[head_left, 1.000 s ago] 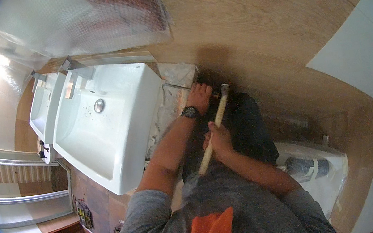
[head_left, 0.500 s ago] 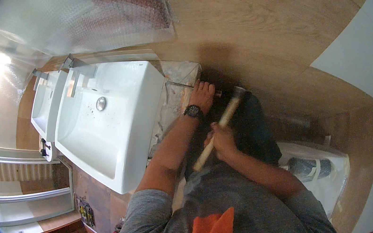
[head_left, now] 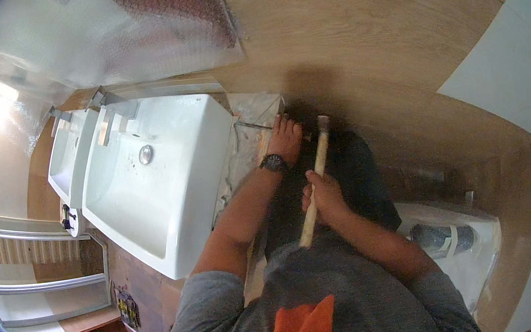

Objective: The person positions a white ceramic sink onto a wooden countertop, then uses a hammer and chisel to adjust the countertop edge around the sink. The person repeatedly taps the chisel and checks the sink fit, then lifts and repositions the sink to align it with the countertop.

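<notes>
In the head view, the right hand (head_left: 326, 197) is gripping the wooden handle of a hammer (head_left: 315, 208), with the fingers closed around its middle. The hammer head (head_left: 323, 123) is pointing away from the person, beyond this grip, and the handle's end is reaching back near the grey shirt (head_left: 355, 275). Ahead and to the left of this grip, the left hand (head_left: 286, 140), wearing a dark watch (head_left: 272, 163), is holding a thin metal rod (head_left: 253, 125); its fingers' underside is not showing. From the left grip, the rod is extending leftward over the rough ledge (head_left: 255, 105), toward the white sink (head_left: 197, 175).

The hammer head is hanging just beside the left hand, so in my judgement a swing going off line could be hitting the knuckles. If the left grip is loosening, the rod could be slipping, perhaps chipping the sink.
</notes>
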A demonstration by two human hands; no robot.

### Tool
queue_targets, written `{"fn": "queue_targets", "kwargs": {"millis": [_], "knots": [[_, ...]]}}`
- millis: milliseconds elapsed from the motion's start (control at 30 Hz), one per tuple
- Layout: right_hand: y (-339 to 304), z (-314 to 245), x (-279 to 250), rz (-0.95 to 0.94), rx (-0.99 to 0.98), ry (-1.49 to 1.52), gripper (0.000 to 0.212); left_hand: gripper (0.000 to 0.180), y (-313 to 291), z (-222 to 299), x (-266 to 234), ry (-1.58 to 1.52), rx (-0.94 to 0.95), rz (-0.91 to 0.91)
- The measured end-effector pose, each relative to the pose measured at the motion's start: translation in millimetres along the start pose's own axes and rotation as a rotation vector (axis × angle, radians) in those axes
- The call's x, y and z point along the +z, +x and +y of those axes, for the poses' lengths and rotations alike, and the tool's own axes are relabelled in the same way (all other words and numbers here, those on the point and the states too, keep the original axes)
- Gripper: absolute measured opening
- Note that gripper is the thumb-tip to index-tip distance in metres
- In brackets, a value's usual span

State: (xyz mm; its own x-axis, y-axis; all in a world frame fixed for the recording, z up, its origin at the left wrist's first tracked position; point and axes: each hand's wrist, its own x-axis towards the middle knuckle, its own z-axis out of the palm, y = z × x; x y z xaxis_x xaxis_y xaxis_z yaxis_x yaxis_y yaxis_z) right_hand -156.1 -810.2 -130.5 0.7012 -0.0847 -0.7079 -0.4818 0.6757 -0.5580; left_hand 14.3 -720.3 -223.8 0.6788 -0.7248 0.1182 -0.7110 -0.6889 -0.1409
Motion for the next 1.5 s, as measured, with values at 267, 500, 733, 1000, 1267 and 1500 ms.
{"fn": "queue_targets", "kwargs": {"millis": [267, 500, 733, 1000, 1267, 1500], "knots": [[-1.9, 11.5, 3.9, -0.053, 0.068, -0.085, 0.021, 0.039, -3.8, -4.0, 10.5, -0.016, 0.004, 0.070], [11.7, 16.5, 16.5, -0.081, 0.176, -0.086, 0.022, 0.043, -1.6, -0.5, 1.6, 0.042, 0.015, -0.013], [8.1, 26.2, 8.4, -0.027, 0.032, -0.066, 0.022, 0.045, -1.0, -3.3, 6.7, 0.002, 0.005, 0.007], [3.8, 14.4, 9.3, 0.107, 0.025, 0.094, 0.022, 0.048, -3.8, -2.3, -4.9, 0.073, 0.004, -0.018], [4.1, 15.1, 0.2, 0.077, 0.008, 0.052, 0.017, 0.047, -1.8, -3.0, -5.6, 0.032, -0.027, -0.007], [13.4, 3.6, -2.4, -0.035, 0.071, -0.076, 0.020, 0.054, -4.0, -3.9, -5.1, 0.071, -0.026, -0.041]]}}
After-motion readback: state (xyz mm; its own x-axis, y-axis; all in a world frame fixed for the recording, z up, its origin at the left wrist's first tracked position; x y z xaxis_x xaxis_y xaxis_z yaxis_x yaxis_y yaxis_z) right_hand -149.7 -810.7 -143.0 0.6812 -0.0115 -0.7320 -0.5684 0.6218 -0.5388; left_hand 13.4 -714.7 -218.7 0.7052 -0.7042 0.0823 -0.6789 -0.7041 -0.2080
